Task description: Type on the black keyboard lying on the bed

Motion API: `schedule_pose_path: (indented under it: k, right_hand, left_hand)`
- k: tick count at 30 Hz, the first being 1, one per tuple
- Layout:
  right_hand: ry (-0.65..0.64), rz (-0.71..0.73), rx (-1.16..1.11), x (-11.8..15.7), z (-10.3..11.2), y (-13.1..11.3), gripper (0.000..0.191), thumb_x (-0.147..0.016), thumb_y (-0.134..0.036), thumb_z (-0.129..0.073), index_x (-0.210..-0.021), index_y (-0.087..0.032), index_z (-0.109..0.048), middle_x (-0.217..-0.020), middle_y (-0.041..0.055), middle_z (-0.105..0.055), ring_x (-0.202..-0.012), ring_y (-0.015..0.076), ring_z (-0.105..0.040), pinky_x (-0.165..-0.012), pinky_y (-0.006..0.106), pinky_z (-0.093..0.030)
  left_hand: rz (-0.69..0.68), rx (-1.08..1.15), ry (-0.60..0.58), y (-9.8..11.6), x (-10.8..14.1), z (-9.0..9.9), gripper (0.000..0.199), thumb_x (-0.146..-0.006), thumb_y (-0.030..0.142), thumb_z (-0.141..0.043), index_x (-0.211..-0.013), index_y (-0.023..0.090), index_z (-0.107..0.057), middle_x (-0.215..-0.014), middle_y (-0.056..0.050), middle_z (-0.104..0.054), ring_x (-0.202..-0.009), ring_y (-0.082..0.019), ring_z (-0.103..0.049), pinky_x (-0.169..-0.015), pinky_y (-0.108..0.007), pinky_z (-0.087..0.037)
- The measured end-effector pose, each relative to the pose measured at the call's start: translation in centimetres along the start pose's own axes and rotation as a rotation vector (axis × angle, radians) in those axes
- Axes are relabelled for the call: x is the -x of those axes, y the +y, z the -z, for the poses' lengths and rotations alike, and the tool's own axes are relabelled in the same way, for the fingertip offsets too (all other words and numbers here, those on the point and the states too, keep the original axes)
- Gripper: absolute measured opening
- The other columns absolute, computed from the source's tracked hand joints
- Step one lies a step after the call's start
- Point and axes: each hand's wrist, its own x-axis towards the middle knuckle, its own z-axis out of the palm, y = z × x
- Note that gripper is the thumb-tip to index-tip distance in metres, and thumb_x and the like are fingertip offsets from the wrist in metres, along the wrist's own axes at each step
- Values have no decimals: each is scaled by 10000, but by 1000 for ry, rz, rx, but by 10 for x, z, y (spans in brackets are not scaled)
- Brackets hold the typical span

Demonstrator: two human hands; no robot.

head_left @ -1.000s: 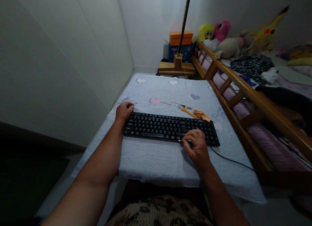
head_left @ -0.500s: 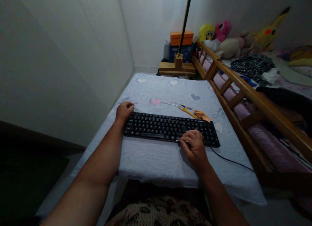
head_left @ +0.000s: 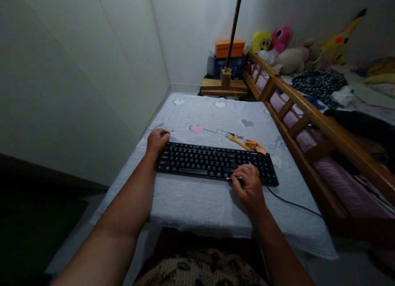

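A black keyboard (head_left: 197, 159) lies across the cloth-covered table in front of me. My left hand (head_left: 158, 141) is closed at its far left corner, gripping that end, with the fingertips partly hidden. My right hand (head_left: 247, 181) pinches a thin white cotton swab (head_left: 230, 178). The swab points left along the keyboard's near edge, below the right-hand part of the keys. Some fingers of this hand rest over the keys and hide part of the number pad.
Behind the keyboard lie a yellow-handled brush (head_left: 237, 141), an orange-tan cloth (head_left: 256, 146) and thin metal tools (head_left: 220, 131). The keyboard's cable (head_left: 293, 203) runs off to the right. A wooden bed rail (head_left: 296, 96) borders the table's right side; a pale wall panel (head_left: 92, 72) stands left.
My right hand has slid slightly to the right along the keyboard's near edge with the cotton swab. My left hand and the keyboard have stayed in place.
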Motion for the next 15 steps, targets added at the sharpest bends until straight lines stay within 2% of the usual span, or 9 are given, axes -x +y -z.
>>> schedule_pose_path:
  k: [6,15]
  right_hand:
    - [32,-36,33,2,-1,3,124,-885,-155,-573,-791,-235,-588,-834,23,-641,-933,229,-568,-979,478,-395]
    - [32,-12,54,2,-1,3,111,-917,-167,-572,-842,-232,-619,-886,36,-648,-943,229,-561,-955,467,-396]
  left_hand:
    - [-4,-17,-7,-1,-2,-1,237,-749,275,-552,-867,183,-737,-1046,-92,-727,-1076,-279,-642,-1023,-391,-484]
    - [-10,-10,-2,-3,-3,-2,237,-738,269,-555,-862,186,-739,-1040,-90,-724,-1084,-282,-639,-1034,-390,-482]
